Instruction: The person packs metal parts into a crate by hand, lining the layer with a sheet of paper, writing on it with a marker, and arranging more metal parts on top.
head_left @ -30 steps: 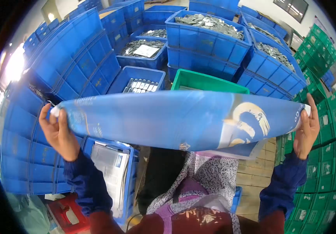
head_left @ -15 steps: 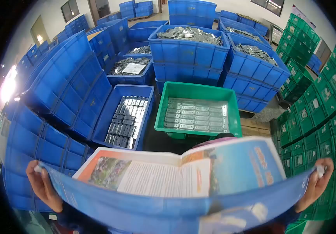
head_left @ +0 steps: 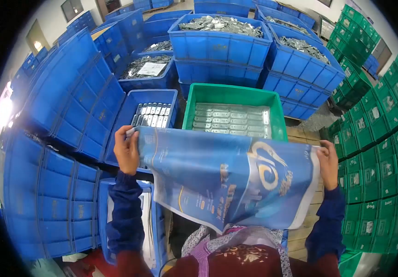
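Observation:
A large printed newspaper sheet, mostly blue, hangs spread between my two hands. My left hand pinches its upper left corner, and my right hand grips the upper right one. Just beyond the sheet stands a green crate holding rows of flat metal parts under what looks like a clear film. The paper's top edge overlaps the crate's near side in view and hides it. To the left, a blue crate contains more metal parts in rows, partly covered by my left hand and the sheet.
Blue crates heaped with loose metal pieces stand behind. Stacked blue crates wall the left, stacked green crates the right. A blue crate with papers sits near my left forearm, and wooden slats show below right.
Both hands have moved up, forward and closer together, carrying the newspaper toward the green crate. The sheet now hangs with its blue printed face showing; the view has tilted down.

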`<state>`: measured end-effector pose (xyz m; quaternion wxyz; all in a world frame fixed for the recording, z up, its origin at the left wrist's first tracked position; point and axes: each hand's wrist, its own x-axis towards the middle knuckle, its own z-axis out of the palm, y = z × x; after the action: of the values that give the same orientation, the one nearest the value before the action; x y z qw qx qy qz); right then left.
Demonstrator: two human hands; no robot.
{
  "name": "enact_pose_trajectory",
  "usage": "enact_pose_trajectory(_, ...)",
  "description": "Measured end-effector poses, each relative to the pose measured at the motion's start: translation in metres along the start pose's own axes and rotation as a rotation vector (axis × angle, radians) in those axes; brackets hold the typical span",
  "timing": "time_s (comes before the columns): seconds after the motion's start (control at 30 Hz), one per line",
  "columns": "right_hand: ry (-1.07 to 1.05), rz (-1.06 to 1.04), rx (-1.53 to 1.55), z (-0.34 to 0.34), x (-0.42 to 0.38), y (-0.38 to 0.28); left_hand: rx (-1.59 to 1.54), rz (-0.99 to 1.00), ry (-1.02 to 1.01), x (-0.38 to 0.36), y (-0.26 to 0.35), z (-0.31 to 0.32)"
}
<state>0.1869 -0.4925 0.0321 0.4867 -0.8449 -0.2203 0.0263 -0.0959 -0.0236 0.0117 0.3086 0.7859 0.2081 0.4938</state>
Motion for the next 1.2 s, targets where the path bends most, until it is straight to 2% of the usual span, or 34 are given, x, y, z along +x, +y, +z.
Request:
enact_pose_trajectory(0.03, -0.056, 0.092, -0.19, -0.001, 0.008, -0.009, -0.027, 0.014, 0.017, 0.003, -0.014, 0.016)
enact_pose_trajectory(0.1, -0.014, -0.578, -0.586, -0.001, 0.037, -0.015, -0.03, -0.038, -0.008, 0.007, -0.02, 0.034)
enact_pose_trajectory(0.13, 0.01, -0.51, -0.508, 0.011, 0.052, -0.034, -0.035, -0.046, -0.018, 0.009, -0.024, 0.041)
enact_pose_trajectory(0.2, -0.104, -0.534, -0.362, 0.046, 0.072, -0.099, -0.11, -0.025, -0.048, 0.014, -0.034, 0.052)
enact_pose_trajectory(0.3, -0.44, -0.707, -0.243, 0.125, 0.113, -0.136, -0.147, -0.029, -0.083, 0.021, -0.035, 0.058)
enact_pose_trajectory(0.37, -0.659, -0.824, -0.137, 0.189, 0.134, -0.142, -0.168, -0.061, -0.099, 0.023, -0.036, 0.062)
enact_pose_trajectory(0.43, -0.816, -0.69, -0.049, 0.235, 0.137, -0.151, -0.201, -0.021, -0.081, 0.024, -0.036, 0.066)
enact_pose_trajectory(0.5, -1.023, -0.626, -0.091, 0.268, 0.138, -0.162, -0.213, -0.069, -0.124, 0.025, -0.035, 0.065)
enact_pose_trajectory(0.53, -1.01, -0.705, -0.083, 0.273, 0.139, -0.155, -0.239, -0.055, -0.105, 0.025, -0.035, 0.065)
enact_pose_trajectory(0.63, -1.076, -0.647, -0.191, 0.245, 0.151, -0.128, -0.269, -0.088, -0.06, 0.024, -0.047, 0.059)
enact_pose_trajectory(0.7, -1.132, -0.438, -0.112, 0.215, 0.163, -0.095, -0.283, -0.117, -0.042, 0.021, -0.061, 0.056)
enact_pose_trajectory(0.73, -1.137, -0.344, -0.197, 0.195, 0.167, -0.084, -0.3, -0.151, -0.045, 0.019, -0.066, 0.055)
enact_pose_trajectory(0.77, -1.126, -0.354, -0.172, 0.17, 0.172, -0.071, -0.311, -0.166, -0.037, 0.018, -0.064, 0.058)
enact_pose_trajectory(0.87, -1.056, -0.093, -0.209, 0.104, 0.17, -0.044, -0.36, -0.251, -0.032, 0.012, -0.078, 0.056)
enact_pose_trajectory(0.97, -0.978, 0.23, -0.16, 0.06, 0.153, -0.018, -0.282, -0.225, -0.075, 0.007, -0.092, 0.047)
enact_pose_trajectory(1.0, -0.97, 0.255, -0.146, 0.051, 0.145, -0.018, -0.3, -0.249, -0.078, 0.005, -0.096, 0.043)
enact_pose_trajectory(1.07, -0.901, 0.282, 0.025, 0.044, 0.126, -0.017, -0.288, -0.216, -0.126, 0.007, -0.101, 0.038)
enact_pose_trajectory(1.1, -0.883, 0.235, -0.043, 0.045, 0.118, -0.024, -0.233, -0.268, -0.262, 0.012, -0.102, 0.033)
enact_pose_trajectory(1.13, -0.839, 0.065, -0.154, 0.047, 0.11, -0.028, -0.175, -0.32, -0.396, 0.02, -0.1, 0.026)
enact_pose_trajectory(1.17, -0.789, -0.105, -0.262, 0.049, 0.104, -0.028, 0.134, -0.292, -0.549, 0.036, -0.093, 0.023)
enact_pose_trajectory(1.2, -0.728, -0.273, -0.314, 0.052, 0.101, -0.024, 0.32, -0.044, -0.619, 0.052, -0.087, 0.024)
